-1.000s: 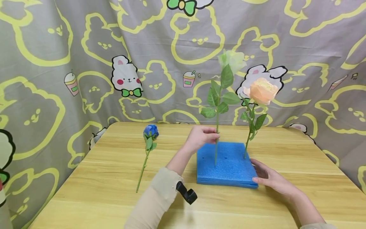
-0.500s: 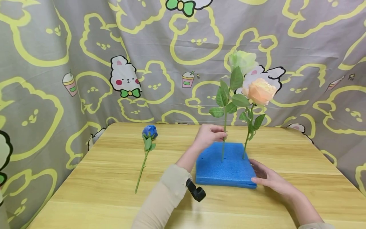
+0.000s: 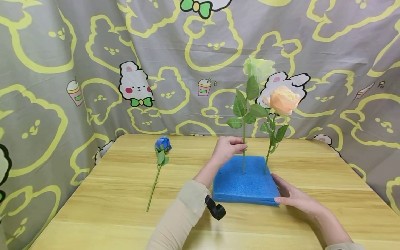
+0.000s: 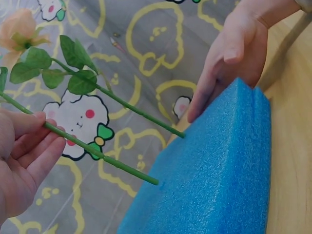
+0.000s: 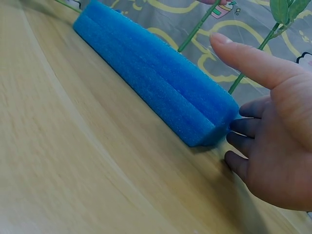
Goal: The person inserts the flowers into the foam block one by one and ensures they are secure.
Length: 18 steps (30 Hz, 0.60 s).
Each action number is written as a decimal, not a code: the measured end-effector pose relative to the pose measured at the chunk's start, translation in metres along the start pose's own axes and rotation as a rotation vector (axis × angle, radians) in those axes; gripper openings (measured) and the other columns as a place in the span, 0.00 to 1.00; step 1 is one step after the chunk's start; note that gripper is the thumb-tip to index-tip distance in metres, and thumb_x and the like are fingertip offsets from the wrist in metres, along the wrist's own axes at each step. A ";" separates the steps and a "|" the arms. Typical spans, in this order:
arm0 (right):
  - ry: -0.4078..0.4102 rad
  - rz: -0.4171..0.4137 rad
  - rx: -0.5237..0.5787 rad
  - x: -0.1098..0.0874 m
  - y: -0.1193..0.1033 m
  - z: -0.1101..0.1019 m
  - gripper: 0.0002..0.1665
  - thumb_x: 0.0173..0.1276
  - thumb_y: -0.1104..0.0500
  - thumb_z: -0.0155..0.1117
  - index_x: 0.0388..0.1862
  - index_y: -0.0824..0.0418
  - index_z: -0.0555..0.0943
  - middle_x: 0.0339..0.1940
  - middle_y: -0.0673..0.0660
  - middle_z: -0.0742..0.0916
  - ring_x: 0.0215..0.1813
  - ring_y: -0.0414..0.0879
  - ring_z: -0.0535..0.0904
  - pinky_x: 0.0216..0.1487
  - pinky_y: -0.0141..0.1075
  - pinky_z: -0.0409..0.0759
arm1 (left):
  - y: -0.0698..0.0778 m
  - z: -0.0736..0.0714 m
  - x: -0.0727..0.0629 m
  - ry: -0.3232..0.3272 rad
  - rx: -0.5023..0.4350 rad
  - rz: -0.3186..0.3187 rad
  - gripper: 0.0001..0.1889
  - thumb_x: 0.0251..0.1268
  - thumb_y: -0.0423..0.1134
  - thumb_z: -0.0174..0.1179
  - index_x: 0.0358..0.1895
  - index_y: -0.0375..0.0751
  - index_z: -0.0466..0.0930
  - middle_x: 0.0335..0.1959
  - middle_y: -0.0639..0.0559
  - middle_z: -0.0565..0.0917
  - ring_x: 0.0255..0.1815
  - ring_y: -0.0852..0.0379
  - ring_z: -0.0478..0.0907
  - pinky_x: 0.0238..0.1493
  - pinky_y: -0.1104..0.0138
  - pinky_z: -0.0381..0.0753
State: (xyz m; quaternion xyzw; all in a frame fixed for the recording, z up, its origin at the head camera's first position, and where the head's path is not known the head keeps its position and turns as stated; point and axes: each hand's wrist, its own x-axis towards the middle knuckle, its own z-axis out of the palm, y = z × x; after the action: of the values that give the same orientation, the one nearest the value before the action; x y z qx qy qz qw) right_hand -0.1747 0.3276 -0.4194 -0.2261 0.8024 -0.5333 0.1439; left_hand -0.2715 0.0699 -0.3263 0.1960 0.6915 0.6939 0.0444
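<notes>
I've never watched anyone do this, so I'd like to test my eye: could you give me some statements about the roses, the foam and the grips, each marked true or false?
1. The left grip pinches the stem of the pale green rose. True.
2. The peach rose stands in the foam. True.
3. The blue rose stands upright beside the peach rose. False: the blue rose lies on the table.
4. The right grip holds a rose. False: the right grip holds none and is at the side of the foam.
5. In the head view, the peach bloom appears lower than the pale green one. True.
</notes>
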 end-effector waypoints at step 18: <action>-0.038 -0.021 0.028 -0.001 0.001 0.002 0.52 0.67 0.61 0.57 0.71 0.71 0.31 0.70 0.75 0.36 0.69 0.61 0.32 0.57 0.14 0.52 | -0.008 0.008 0.000 -0.012 0.117 0.031 0.09 0.57 0.28 0.62 0.40 0.27 0.83 0.33 0.42 0.85 0.31 0.56 0.83 0.34 0.71 0.82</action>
State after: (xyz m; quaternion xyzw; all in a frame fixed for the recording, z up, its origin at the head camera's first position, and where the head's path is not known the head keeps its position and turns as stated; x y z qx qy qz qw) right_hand -0.1732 0.3263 -0.4209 -0.2427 0.7894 -0.5416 0.1566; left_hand -0.2703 0.0777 -0.3341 0.2129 0.7276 0.6516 0.0262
